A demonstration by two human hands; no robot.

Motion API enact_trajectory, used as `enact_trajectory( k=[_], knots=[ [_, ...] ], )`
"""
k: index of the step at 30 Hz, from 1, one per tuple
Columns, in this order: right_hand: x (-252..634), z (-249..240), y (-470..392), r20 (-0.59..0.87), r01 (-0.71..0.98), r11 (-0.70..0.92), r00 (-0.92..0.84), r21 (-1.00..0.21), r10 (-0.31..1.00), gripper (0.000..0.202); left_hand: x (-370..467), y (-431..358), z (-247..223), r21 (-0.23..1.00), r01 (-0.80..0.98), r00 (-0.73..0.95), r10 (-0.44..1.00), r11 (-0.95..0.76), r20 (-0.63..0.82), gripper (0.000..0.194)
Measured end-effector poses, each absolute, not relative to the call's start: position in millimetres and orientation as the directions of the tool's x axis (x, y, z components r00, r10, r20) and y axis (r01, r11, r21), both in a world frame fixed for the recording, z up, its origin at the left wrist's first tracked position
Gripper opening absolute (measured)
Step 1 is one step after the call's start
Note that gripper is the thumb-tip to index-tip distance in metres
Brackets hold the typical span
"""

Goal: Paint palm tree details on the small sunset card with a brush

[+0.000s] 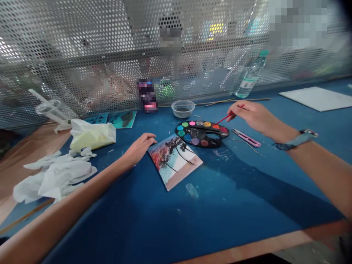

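Note:
My right hand (244, 113) pinches a thin red paintbrush (227, 118). Its tip is down at the orange and yellow pans of a black oval paint palette (189, 129), which has a thumb hole and several round colours. Just left of the palette lies a small painting (178, 161) with dark trees, a red and blue sky and a pinkish ground. My left hand (140, 147) rests by the painting's upper left corner, fingers loosely bent and holding nothing. A clear bowl (183, 110) of dark water stands behind the palette. Right of the palette is a pink craft knife (247, 138).
Crumpled tissues (66, 174) and a tissue pack (93, 135) lie left, near a plastic cup (48, 107) with a straw. Teal paintings (123, 119), a phone (147, 96) and a water bottle (250, 79) are along the perforated metal screen (110, 44). A white board (317, 98) lies right.

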State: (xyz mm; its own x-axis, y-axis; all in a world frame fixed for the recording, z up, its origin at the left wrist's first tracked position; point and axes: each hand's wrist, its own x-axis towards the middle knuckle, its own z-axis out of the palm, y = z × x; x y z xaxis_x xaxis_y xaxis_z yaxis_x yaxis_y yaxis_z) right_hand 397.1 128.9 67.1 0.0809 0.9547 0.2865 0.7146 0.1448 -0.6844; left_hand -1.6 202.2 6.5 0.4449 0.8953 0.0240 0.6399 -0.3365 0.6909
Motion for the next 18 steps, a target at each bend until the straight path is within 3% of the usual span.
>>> enact_trajectory(
  k=[5,9,13,15,18],
  knots=[
    [401,61,135,0.288,0.755,0.170,0.027,-0.634,0.957,0.030,-2,211,13,0.570,0.674,0.548,0.835,-0.470,0.040,0.037],
    [392,56,145,0.327,0.817,0.166,0.029,-0.552,0.944,0.029,-32,228,39,0.305,0.794,0.503,0.850,-0.526,0.156,0.034],
    [382,55,158,0.363,0.845,0.188,0.009,-0.501,0.932,0.027,-88,253,65,0.063,0.928,0.330,0.889,-0.367,0.318,0.050],
    [378,55,164,0.360,0.853,0.206,-0.023,-0.479,0.933,0.027,-115,265,70,-0.003,0.960,0.269,0.913,-0.281,0.307,0.059],
    [375,54,171,0.367,0.871,0.210,-0.037,-0.444,0.930,0.027,-141,273,69,-0.066,0.971,0.240,0.941,-0.231,0.239,0.047]
  ],
)
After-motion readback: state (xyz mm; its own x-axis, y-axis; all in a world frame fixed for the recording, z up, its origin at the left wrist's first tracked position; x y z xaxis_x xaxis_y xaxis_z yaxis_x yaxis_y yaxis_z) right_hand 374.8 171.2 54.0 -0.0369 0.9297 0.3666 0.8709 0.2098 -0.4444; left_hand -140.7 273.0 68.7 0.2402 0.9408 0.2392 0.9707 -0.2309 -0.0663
